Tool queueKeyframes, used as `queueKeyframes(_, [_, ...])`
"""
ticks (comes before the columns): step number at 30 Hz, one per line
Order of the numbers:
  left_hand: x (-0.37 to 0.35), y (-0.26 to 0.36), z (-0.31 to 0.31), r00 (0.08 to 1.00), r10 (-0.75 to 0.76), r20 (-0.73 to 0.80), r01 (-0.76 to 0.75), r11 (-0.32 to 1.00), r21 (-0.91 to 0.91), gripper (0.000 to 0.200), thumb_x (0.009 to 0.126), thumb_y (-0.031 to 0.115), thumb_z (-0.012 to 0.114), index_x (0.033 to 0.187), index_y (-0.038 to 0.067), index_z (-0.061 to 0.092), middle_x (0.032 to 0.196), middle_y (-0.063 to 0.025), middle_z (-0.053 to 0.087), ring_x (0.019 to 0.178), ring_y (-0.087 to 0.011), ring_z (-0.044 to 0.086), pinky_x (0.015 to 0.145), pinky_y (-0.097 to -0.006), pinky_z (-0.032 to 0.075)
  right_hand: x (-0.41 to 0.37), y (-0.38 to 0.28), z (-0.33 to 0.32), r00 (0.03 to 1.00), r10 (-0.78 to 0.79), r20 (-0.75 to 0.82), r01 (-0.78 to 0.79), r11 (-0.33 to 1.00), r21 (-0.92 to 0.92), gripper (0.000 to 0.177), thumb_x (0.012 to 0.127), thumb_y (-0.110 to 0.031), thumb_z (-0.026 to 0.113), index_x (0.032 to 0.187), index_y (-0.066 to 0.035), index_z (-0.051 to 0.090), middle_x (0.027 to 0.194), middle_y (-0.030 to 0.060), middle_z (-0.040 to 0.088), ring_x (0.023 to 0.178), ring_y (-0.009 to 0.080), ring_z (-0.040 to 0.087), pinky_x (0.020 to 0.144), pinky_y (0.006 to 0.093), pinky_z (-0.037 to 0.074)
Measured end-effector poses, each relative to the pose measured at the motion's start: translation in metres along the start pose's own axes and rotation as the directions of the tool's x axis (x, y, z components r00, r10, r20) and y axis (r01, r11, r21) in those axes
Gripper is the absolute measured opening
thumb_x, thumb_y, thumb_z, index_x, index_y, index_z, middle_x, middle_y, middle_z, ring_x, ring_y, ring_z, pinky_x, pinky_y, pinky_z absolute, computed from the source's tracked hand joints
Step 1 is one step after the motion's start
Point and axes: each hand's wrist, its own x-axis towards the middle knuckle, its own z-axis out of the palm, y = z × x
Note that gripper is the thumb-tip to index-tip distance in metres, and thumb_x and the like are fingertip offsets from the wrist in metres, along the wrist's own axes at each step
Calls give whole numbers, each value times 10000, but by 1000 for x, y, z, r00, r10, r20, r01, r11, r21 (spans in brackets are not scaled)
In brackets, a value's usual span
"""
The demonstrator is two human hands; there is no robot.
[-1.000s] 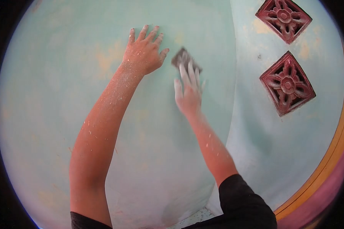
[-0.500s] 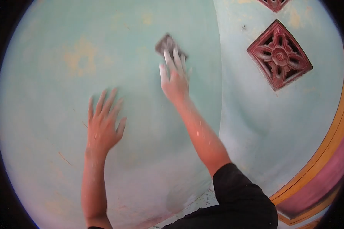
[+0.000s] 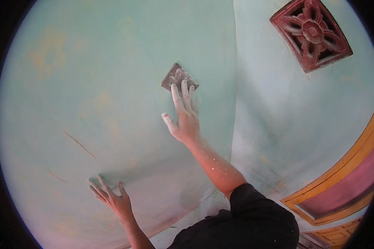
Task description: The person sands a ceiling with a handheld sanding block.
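A dark, square sheet (image 3: 173, 76), dusted with pale powder, lies against the green-blue wall (image 3: 124, 62). My right hand (image 3: 184, 108) presses it flat under the outstretched fingertips, its thumb apart to the left; the fingers are coated in white dust. Lower on the left, my left hand (image 3: 113, 196) has its fingers spread at the wall and holds nothing. Thin scratch lines (image 3: 79, 144) and yellowish patches mark the wall near it.
A red carved flower vent (image 3: 312, 32) is set in the adjoining wall at upper right, past a vertical corner. Orange and pink trim (image 3: 340, 178) runs along the lower right. A black sleeve (image 3: 245, 216) shows at the bottom.
The view has shifted. Against the wall marks, my left hand has moved down and right. My right hand and the dark sheet appear lower in view, the fingers still on the sheet.
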Motion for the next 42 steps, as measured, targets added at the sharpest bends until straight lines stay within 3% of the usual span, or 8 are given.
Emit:
queueKeyframes(8, [-36, -23, 43, 990, -137, -14, 134, 979, -152, 827, 838, 251, 726, 1511, 108, 267, 1576, -193, 163, 1441, -425, 144, 1136, -547, 229, -169, 110, 85, 757, 650, -68, -606, 736, 302, 704, 916, -185, 513, 1497, 35, 182, 1533, 316, 156, 1432, 453, 144, 1160, 480, 181])
queueKeyframes(15, [-33, -24, 45, 996, -88, 2, 88, 990, -107, 854, 821, 268, 748, 1503, 75, 272, 1566, -224, 161, 1441, -429, 140, 1136, -543, 240, -80, 22, 30, 990, 74, 122, -84, 993, 84, 696, 892, -178, 469, 1477, 79, 193, 1540, 296, 159, 1437, 443, 139, 1166, 467, 151])
queueKeyframes(19, [-36, -30, 41, 998, -67, -16, 64, 991, -113, 845, 826, 287, 744, 1500, 74, 281, 1564, -225, 163, 1441, -427, 146, 1137, -544, 243, -101, 50, 49, 989, 84, 122, -72, 992, -103, 674, 900, -153, 446, 1480, 75, 188, 1542, 296, 153, 1440, 432, 140, 1171, 458, 135])
queueKeyframes(23, [-32, -25, 35, 998, -57, 4, 58, 995, -84, 835, 829, 293, 740, 1497, 76, 289, 1564, -223, 166, 1441, -425, 150, 1138, -543, 246, -170, 101, 93, 761, 647, -50, -602, 732, 319, 668, 973, -245, 429, 1495, 60, 144, 1548, 314, 79, 1435, 477, 89, 1163, 507, 130])
queueKeyframes(26, [-32, -24, 37, 998, -63, -11, 62, 994, -92, 833, 827, 291, 743, 1496, 77, 295, 1561, -221, 181, 1441, -419, 157, 1137, -543, 249, -164, 94, 98, 725, 687, -49, -620, 682, 387, 700, 983, -308, 415, 1488, 82, 127, 1542, 323, 92, 1433, 484, 89, 1161, 523, 123])
queueKeyframes(30, [-33, -22, 37, 998, -67, 4, 67, 994, -86, 837, 822, 290, 749, 1495, 79, 298, 1559, -215, 197, 1441, -412, 165, 1137, -545, 250, -112, 34, 53, 995, 91, 35, -96, 980, 173, 738, 864, -165, 501, 1489, 64, 180, 1548, 317, 84, 1444, 460, 90, 1164, 499, 138])
queueKeyframes(39, [-33, -24, 42, 996, -87, -31, 84, 991, -103, 841, 817, 280, 757, 1495, 85, 299, 1563, -203, 197, 1441, -408, 172, 1136, -544, 255, -189, 127, 91, 719, 690, -82, -624, 693, 362, 673, 952, -273, 420, 1484, 71, 192, 1542, 285, 177, 1450, 395, 148, 1177, 457, 134])
queueKeyframes(42, [-34, -23, 42, 997, -80, -4, 80, 994, -81, 837, 824, 278, 752, 1499, 94, 292, 1566, -203, 187, 1440, -410, 171, 1133, -547, 259, -170, 110, 86, 857, 511, -61, -468, 823, 320, 620, 979, -236, 344, 1469, 107, 184, 1554, 287, 126, 1459, 397, 98, 1182, 447, 92])
